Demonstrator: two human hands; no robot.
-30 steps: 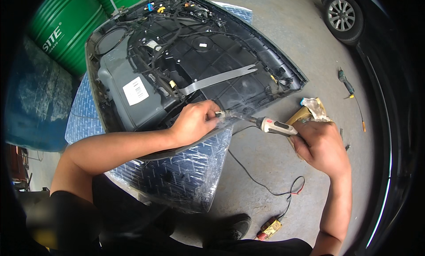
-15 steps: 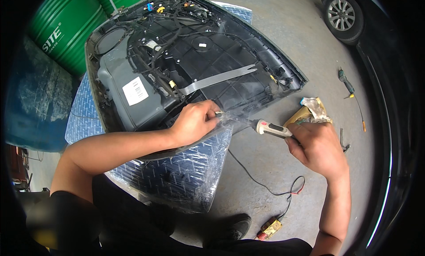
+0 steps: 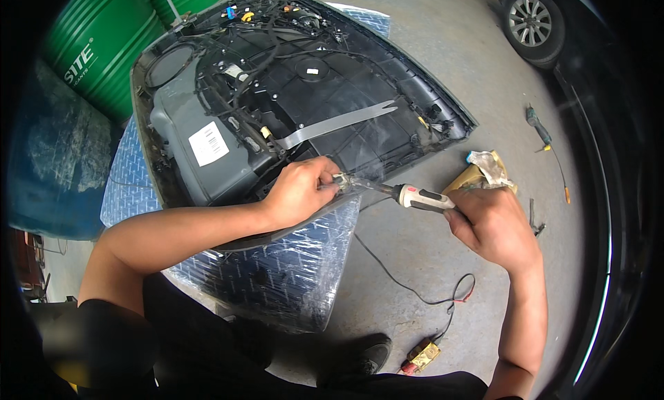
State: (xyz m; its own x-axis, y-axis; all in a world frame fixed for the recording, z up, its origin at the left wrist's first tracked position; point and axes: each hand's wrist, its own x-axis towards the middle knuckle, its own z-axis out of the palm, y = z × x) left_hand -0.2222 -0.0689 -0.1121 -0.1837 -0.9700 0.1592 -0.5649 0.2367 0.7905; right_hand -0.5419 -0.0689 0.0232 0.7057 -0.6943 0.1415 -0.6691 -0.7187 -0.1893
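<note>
A black car door panel [image 3: 346, 75] lies with its inner side up, wiring and clips showing. At its near edge my left hand [image 3: 301, 190] is closed in a pinch around a small pale piece [image 3: 339, 180], too small to name. My right hand [image 3: 494, 227] grips the white and grey handle of a soldering iron [image 3: 422, 198]. The iron's tip points left and meets or nearly meets the pale piece, and thin smoke hangs around it. A flat grey forked pry tool [image 3: 339, 125] rests across the panel beyond my left hand.
Under the panel is a blue patterned, film-wrapped support [image 3: 263, 282]. Green drums [image 3: 104, 47] and a blue drum [image 3: 59, 151] stand left. On the floor are a yellow device with a cable [image 3: 420, 356], a crumpled packet [image 3: 487, 170] and a green-handled tool [image 3: 537, 126]. A dark car [image 3: 595, 123] stands right.
The soldering iron has moved slightly left, bringing its tip closer to my left fingers. My left hand has hardly moved. The smoke has drifted and changed shape.
</note>
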